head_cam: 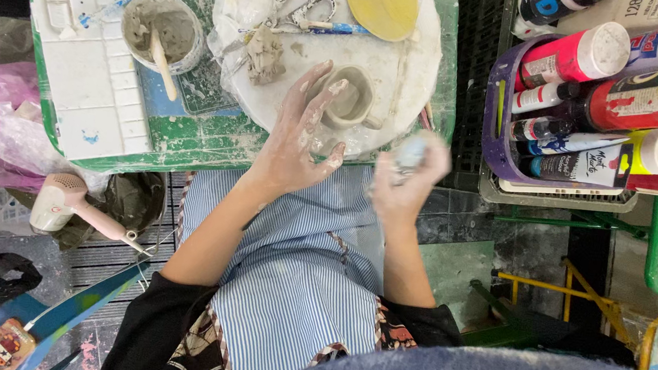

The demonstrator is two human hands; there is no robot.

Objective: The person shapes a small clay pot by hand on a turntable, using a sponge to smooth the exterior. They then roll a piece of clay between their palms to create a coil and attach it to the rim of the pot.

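Head view: our left hand (299,139), fingers spread and slip-coated, cups the small clay cup (350,97) on the round white board (402,72), holding nothing. Right hand (407,182), blurred, closes on a small pale object (413,151). We judge light, even support keeps the soft wall true.

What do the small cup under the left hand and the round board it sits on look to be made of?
The cup looks like wet, unfired clay: dull grey-brown, with uneven hand-shaped walls, and the left hand on it carries the same pale smears. The round board is a matte, whitish disc, streaked with clay; plaster or coated wood, I cannot tell which.
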